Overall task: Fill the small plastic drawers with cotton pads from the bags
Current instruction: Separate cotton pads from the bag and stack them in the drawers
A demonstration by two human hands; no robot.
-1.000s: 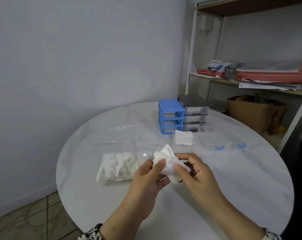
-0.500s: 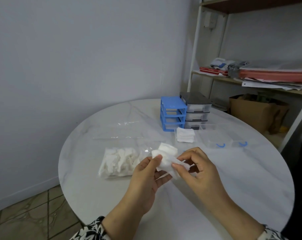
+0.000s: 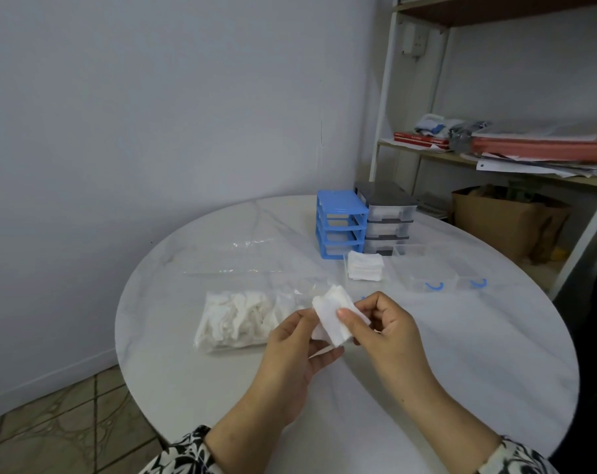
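Observation:
Both hands hold a small bunch of white cotton pads (image 3: 333, 316) above the round white table (image 3: 461, 354). My left hand (image 3: 290, 350) grips the pads from below and behind, and my right hand (image 3: 382, 326) pinches them with thumb and fingers. A clear bag of cotton pads (image 3: 239, 316) lies to the left of my hands. A stack of pads (image 3: 365, 265) fills a clear drawer in front of the blue drawer frame (image 3: 340, 223). Two clear drawers with blue handles (image 3: 427, 273) stand empty to the right.
A grey drawer unit (image 3: 386, 217) stands beside the blue frame. An empty clear bag (image 3: 242, 258) lies flat behind the full one. A white shelf (image 3: 495, 155) with papers and a cardboard box (image 3: 502, 224) stand beyond the table's right side.
The pads have been gathered into a flatter bunch and my right thumb now lies across their front. The view has shifted slightly.

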